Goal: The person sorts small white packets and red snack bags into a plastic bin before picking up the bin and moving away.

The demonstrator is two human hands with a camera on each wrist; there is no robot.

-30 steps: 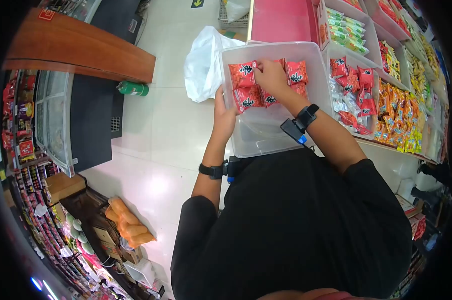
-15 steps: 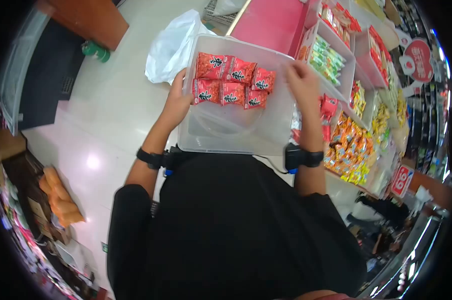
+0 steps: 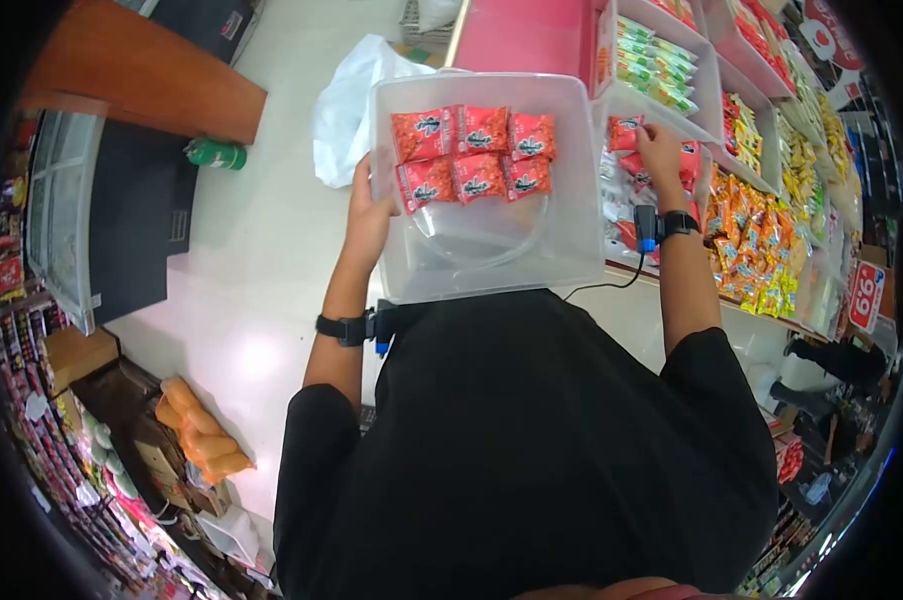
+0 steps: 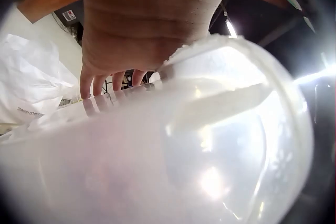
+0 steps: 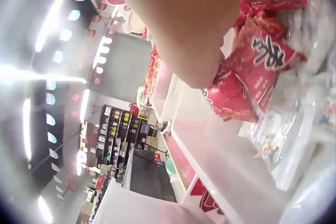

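Observation:
A translucent plastic bin (image 3: 562,240) is in front of the black-shirted body. Inside its far part, red snack packets (image 3: 484,128) with dark lettering lie face up in two rows of three. My left hand (image 3: 370,222) grips the bin's left side; the left wrist view shows its fingers (image 4: 100,83) over the edge. To the right of the bin, my right hand (image 3: 662,158) pinches another red snack packet (image 3: 625,132) at the display bin. That packet (image 5: 252,74) lies at the fingertips in the right wrist view, with the hand partly hiding it.
Around the right hand, the display bin holds more red packets and clear-wrapped pieces (image 5: 294,145). Beyond are green-and-white packets (image 3: 657,65) and orange-wrapped sweets (image 3: 752,235). A pink display surface (image 3: 527,40) adjoins them. A white plastic bag (image 3: 347,110) is left of the bin.
My right hand has left the packets inside the bin, crossed its right rim and taken hold of a red packet in the display. My left hand stays on the bin's left side.

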